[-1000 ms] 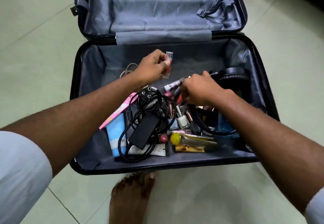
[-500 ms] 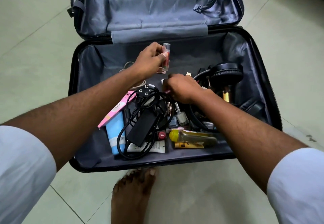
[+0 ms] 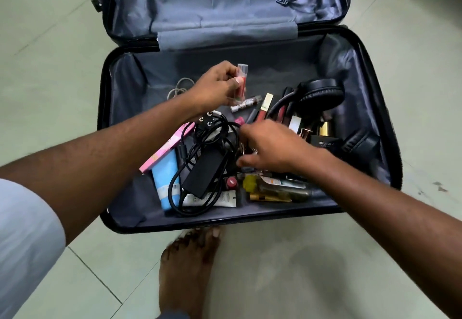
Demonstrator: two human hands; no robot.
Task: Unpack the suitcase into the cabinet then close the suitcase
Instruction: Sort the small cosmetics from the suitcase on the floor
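Tube (image 3: 241, 81) in left hand (image 3: 215, 86) grip, above suitcase (image 3: 125, 88)

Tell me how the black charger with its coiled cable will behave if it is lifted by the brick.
The charger brick looks rigid and easy to grip. Its cable is floppy, so loops would probably dangle and drag. The plug may swing and could snag nearby tubes.

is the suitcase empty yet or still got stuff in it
Not empty. The open suitcase holds headphones, a black charger and several cosmetics.
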